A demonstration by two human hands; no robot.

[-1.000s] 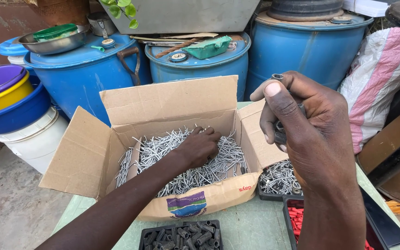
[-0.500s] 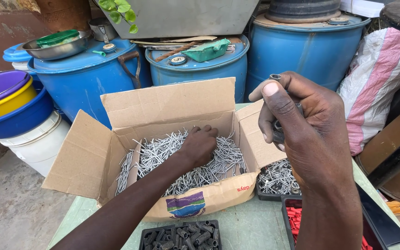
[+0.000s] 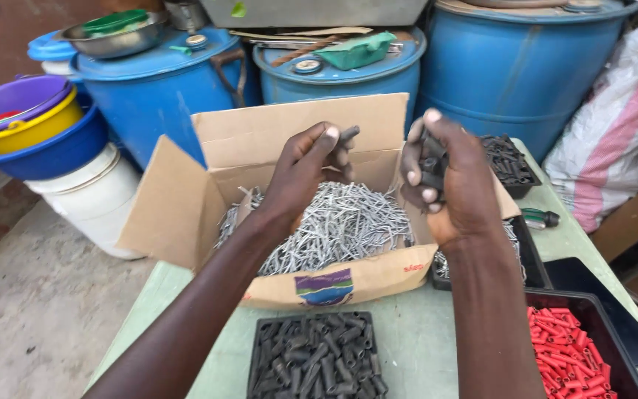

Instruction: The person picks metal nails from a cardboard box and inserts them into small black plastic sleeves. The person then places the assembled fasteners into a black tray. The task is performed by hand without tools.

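Observation:
An open cardboard box (image 3: 186, 199) full of grey metal nails (image 3: 341, 222) stands on the green table (image 3: 407, 332). My left hand (image 3: 304, 166) is raised above the nails and pinches a small grey piece (image 3: 348, 134) between thumb and fingers. My right hand (image 3: 444, 174) is held up beside it, to the right, closed around a small dark plastic part (image 3: 430, 166). The two hands are a few centimetres apart over the box.
A black tray of dark plugs (image 3: 315, 358) lies in front of the box, a tray of red plugs (image 3: 570, 355) at the right, another dark tray (image 3: 507, 159) behind. Blue drums (image 3: 518, 66), stacked basins (image 3: 31, 140) and a sack (image 3: 614, 125) stand around.
My left hand has come up out of the nails with a small piece in its fingers. My right hand has moved left toward it. The camera has shifted.

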